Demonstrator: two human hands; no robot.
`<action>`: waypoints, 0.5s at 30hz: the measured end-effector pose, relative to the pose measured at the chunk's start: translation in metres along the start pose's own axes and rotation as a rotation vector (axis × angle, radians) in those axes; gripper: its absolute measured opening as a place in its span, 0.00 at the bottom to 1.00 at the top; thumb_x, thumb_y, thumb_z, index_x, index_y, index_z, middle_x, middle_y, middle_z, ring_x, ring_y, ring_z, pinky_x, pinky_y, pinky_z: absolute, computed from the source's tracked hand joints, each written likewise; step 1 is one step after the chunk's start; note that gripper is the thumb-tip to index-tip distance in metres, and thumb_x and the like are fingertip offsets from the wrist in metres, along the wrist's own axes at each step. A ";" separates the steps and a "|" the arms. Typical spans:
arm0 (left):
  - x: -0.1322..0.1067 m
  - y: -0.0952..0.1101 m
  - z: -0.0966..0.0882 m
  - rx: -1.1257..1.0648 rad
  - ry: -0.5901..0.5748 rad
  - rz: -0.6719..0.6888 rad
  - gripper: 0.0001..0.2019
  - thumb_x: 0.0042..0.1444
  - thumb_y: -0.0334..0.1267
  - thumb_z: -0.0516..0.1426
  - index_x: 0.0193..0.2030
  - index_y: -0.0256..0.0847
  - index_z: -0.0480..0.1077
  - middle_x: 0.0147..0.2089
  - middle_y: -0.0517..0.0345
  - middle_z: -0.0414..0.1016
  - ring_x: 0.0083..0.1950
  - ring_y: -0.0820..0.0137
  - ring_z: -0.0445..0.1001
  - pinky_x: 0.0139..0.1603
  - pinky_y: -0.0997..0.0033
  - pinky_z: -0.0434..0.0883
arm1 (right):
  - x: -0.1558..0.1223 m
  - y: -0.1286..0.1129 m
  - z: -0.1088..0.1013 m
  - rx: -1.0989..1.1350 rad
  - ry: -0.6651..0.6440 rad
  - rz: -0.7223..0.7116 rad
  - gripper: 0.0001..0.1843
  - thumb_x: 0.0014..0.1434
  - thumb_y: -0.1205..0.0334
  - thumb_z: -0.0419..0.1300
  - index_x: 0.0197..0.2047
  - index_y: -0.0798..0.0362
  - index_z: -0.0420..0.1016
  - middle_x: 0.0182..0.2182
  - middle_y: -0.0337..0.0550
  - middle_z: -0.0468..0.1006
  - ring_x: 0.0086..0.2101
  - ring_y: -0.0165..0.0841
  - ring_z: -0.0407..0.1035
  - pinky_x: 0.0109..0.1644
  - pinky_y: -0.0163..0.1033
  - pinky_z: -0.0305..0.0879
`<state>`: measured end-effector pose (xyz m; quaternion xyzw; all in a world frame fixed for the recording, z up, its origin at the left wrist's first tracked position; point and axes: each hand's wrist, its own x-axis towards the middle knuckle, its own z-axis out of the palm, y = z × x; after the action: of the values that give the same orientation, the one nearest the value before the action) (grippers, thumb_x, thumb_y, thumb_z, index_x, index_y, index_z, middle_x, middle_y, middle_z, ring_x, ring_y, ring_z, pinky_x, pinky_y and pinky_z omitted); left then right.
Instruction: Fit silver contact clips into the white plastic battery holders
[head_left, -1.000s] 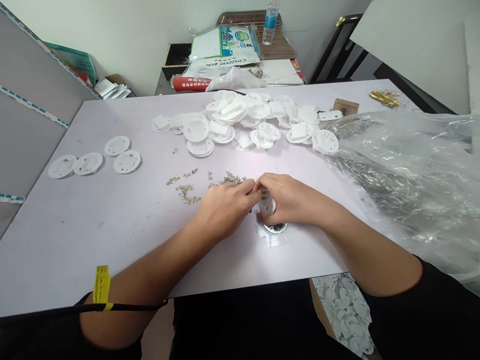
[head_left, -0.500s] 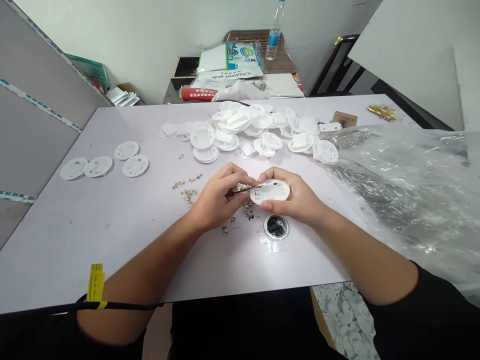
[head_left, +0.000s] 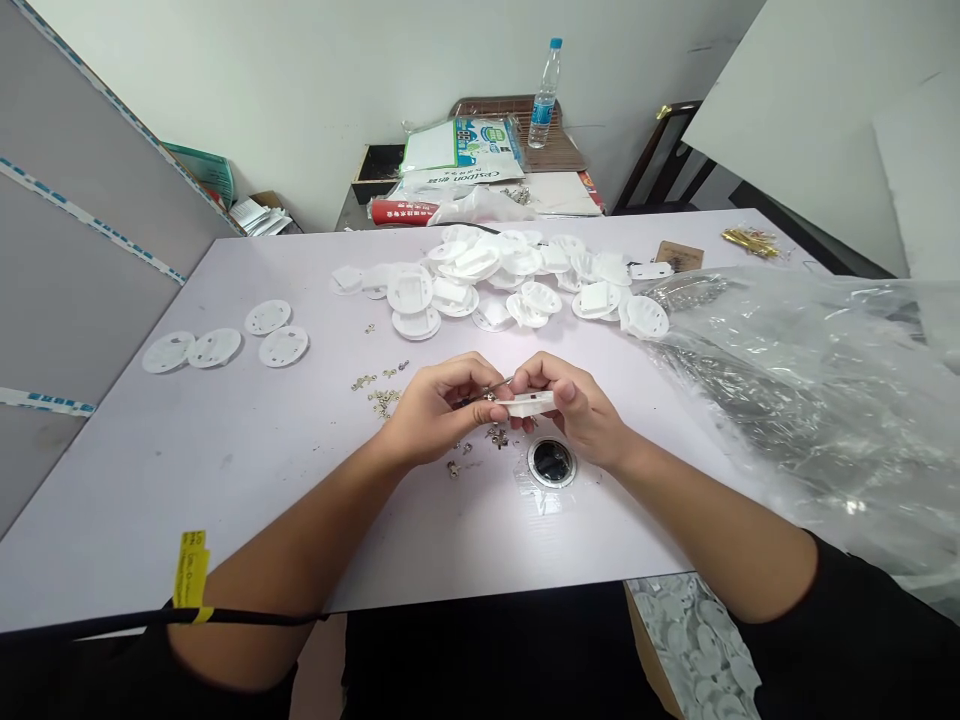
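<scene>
Above the middle of the table, my right hand (head_left: 581, 410) grips a round white plastic base (head_left: 527, 404) between thumb and fingers. The base is tilted, so I see it nearly edge-on. My left hand (head_left: 446, 405) is closed around a thin dark metal tool (head_left: 498, 384), whose tip lies near the right fingertips; its exact kind is unclear. The left thumb touches the near left edge of the base. Small metal parts (head_left: 496, 436) lie under and beside the hands, with more small brass-coloured parts (head_left: 384, 402) to the left.
A heap of white round bases (head_left: 472, 262) spreads across the back. Several flat white discs (head_left: 283, 346) lie at the left. A clear plastic bag (head_left: 795, 400) of metal parts covers the right side. A round black-centred fitting (head_left: 552, 462) sits near the front. A cable (head_left: 247, 616) crosses my left arm.
The white base has tipped from showing its inner face to nearly edge-on. My right thumb has lifted and my left thumb now meets the base's edge. The view has shifted slightly.
</scene>
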<state>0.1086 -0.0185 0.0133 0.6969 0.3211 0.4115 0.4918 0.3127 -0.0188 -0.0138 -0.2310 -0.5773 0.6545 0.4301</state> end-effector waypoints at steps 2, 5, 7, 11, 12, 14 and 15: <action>0.000 -0.001 -0.002 0.087 -0.008 0.093 0.08 0.54 0.38 0.67 0.36 0.39 0.75 0.36 0.55 0.74 0.32 0.74 0.72 0.29 0.73 0.70 | 0.000 0.001 0.000 0.018 0.001 0.004 0.30 0.62 0.31 0.54 0.39 0.54 0.69 0.29 0.42 0.75 0.27 0.30 0.70 0.31 0.37 0.66; 0.001 0.000 -0.005 0.199 -0.018 0.205 0.07 0.53 0.36 0.68 0.38 0.39 0.77 0.34 0.55 0.75 0.31 0.74 0.72 0.28 0.74 0.68 | 0.001 0.003 0.000 0.050 -0.016 0.015 0.31 0.63 0.31 0.53 0.39 0.55 0.70 0.28 0.43 0.76 0.27 0.31 0.70 0.31 0.36 0.65; 0.001 0.001 -0.006 0.264 -0.014 0.259 0.07 0.54 0.35 0.67 0.38 0.39 0.77 0.34 0.55 0.76 0.30 0.75 0.72 0.28 0.75 0.68 | 0.001 0.004 -0.001 0.064 -0.020 0.016 0.30 0.63 0.32 0.53 0.39 0.55 0.71 0.28 0.43 0.76 0.28 0.31 0.71 0.31 0.36 0.64; 0.001 0.005 -0.005 0.424 0.020 0.394 0.06 0.53 0.34 0.68 0.37 0.39 0.77 0.30 0.58 0.75 0.25 0.79 0.67 0.25 0.77 0.65 | 0.001 0.004 0.000 0.079 -0.010 0.027 0.30 0.63 0.33 0.53 0.38 0.55 0.71 0.28 0.43 0.76 0.27 0.30 0.70 0.31 0.35 0.64; 0.001 0.006 -0.005 0.461 0.025 0.436 0.06 0.52 0.34 0.68 0.37 0.39 0.77 0.28 0.59 0.74 0.24 0.79 0.65 0.24 0.78 0.64 | 0.000 0.005 0.001 0.087 -0.006 0.034 0.29 0.63 0.33 0.54 0.38 0.55 0.72 0.28 0.42 0.76 0.27 0.29 0.70 0.31 0.35 0.64; 0.001 0.008 -0.005 0.525 0.025 0.516 0.06 0.52 0.34 0.68 0.36 0.39 0.76 0.25 0.62 0.72 0.22 0.81 0.62 0.22 0.79 0.62 | 0.000 0.005 0.002 0.094 -0.003 0.056 0.28 0.63 0.35 0.57 0.38 0.55 0.72 0.27 0.41 0.75 0.26 0.28 0.69 0.30 0.34 0.64; 0.001 0.009 -0.005 0.550 0.016 0.547 0.06 0.52 0.34 0.68 0.35 0.39 0.76 0.24 0.63 0.71 0.22 0.81 0.62 0.22 0.80 0.61 | -0.001 0.004 0.003 0.093 -0.005 0.067 0.27 0.62 0.36 0.57 0.38 0.55 0.73 0.27 0.40 0.74 0.26 0.27 0.68 0.30 0.33 0.64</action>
<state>0.1054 -0.0181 0.0233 0.8595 0.2257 0.4312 0.1562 0.3092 -0.0209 -0.0175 -0.2287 -0.5393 0.6951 0.4168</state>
